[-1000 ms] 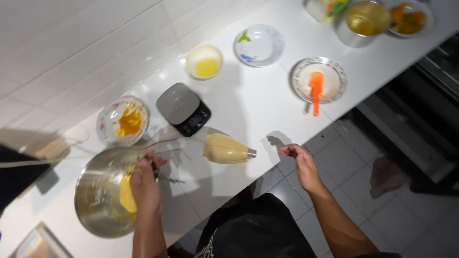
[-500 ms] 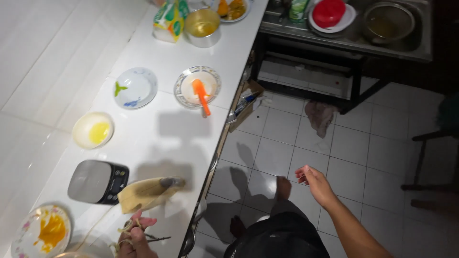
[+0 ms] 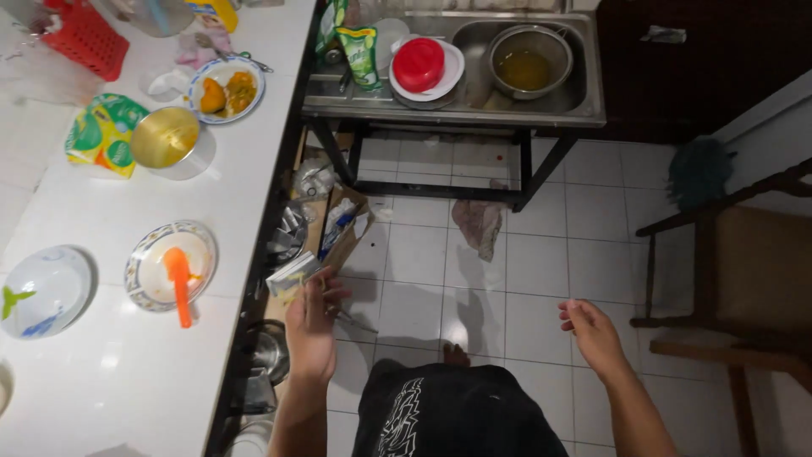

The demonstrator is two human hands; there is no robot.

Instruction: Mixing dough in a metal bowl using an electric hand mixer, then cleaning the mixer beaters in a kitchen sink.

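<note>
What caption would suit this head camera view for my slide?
Person beside a white counter, left hand holding thin metal utensils, right hand empty above the tiled floor.

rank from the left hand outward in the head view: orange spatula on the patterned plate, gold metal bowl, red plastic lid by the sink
From the left hand:
1. Orange spatula on the patterned plate, on the counter beside it.
2. Gold metal bowl, farther up the counter.
3. Red plastic lid, at the sink, farthest.

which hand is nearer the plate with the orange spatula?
Left. The left hand, holding thin metal utensils, sits just off the counter edge right of the plate. The right hand is far across, over the floor tiles.
</note>
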